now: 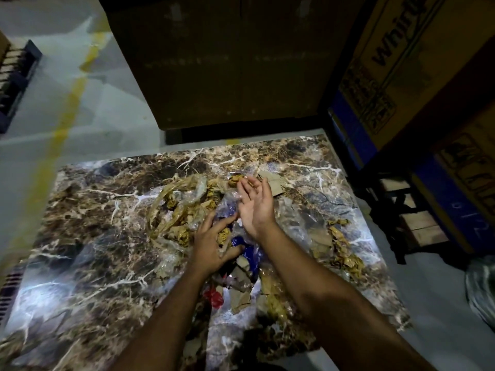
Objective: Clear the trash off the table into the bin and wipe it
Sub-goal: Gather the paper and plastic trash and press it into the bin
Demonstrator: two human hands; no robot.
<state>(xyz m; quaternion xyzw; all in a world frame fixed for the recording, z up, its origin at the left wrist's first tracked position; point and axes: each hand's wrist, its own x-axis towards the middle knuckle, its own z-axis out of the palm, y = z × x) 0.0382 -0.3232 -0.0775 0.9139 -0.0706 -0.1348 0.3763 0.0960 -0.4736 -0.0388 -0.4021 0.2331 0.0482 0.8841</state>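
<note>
Single head-worn wide-angle view. It looks forward and steeply down, at close range, onto the marble-patterned tabletop (88,253). Cardboard boxes (230,65) stand beyond the tabletop's far edge; both forearms enter from its near edge.

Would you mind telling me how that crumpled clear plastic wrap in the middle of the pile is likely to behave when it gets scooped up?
The clear plastic wrap looks thin and wrinkled, so it will probably be floppy and very light. Its glossy sheen suggests it may slip. It lies tangled with brown paper scraps, so it will likely drag some along.
</note>
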